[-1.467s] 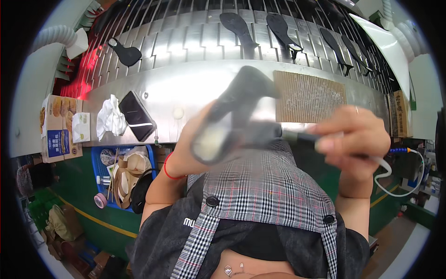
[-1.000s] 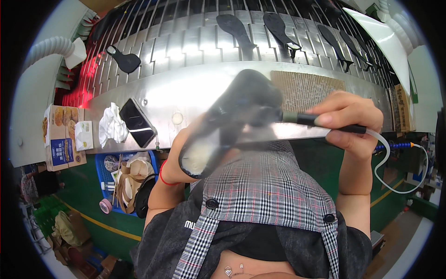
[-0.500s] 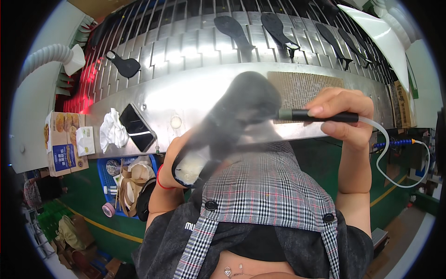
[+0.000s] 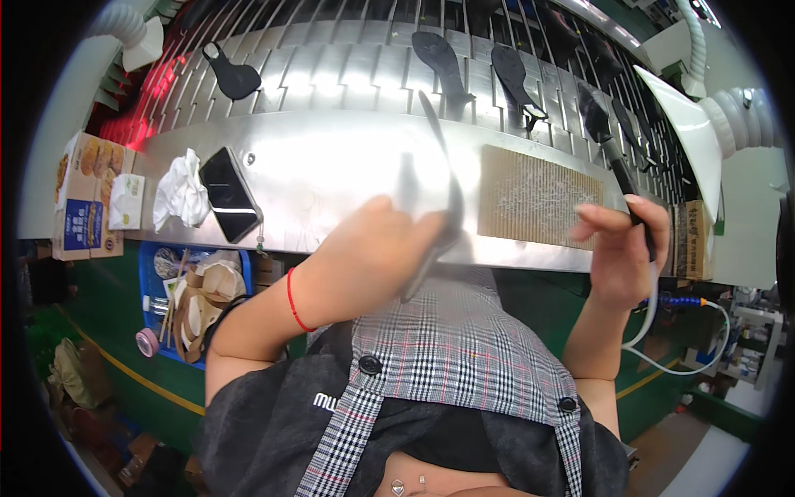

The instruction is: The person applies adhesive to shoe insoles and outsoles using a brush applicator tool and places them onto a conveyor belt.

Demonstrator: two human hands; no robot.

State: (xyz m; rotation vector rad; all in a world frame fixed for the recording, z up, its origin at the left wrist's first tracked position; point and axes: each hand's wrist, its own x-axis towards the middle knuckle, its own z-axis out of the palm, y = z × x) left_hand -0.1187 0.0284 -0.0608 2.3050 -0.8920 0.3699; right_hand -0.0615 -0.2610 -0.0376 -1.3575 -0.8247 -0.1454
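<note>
My left hand point(image 4: 373, 248), slightly blurred, is closed round a dark shoe sole point(image 4: 453, 186). The sole is turned nearly edge-on, with its long thin end pointing away from me over the metal table point(image 4: 348, 157). In my right hand point(image 4: 625, 257) is a slim black pen-like tool point(image 4: 623, 170) with a pale hose point(image 4: 650, 319) running from its lower end. The tool points up and away, its tip near a black sole point(image 4: 594, 116) on the slatted conveyor. Between my hands lies a corrugated cardboard sheet point(image 4: 530, 195) covered with whitish threads or smears.
Several black soles, one of them a sole point(image 4: 439, 62), rest on the slatted conveyor point(image 4: 331, 74) beyond the table. At left are a phone point(image 4: 230, 195), crumpled tissue point(image 4: 182, 190) and a food box point(image 4: 87, 199). A blue basket point(image 4: 149, 282) stands below; white duct hoods point(image 4: 683, 116) flank the conveyor.
My left hand has turned the sole from face-on to nearly edge-on and come over the table edge. My right hand has drawn away to the right, swinging the pen-like tool upward.
</note>
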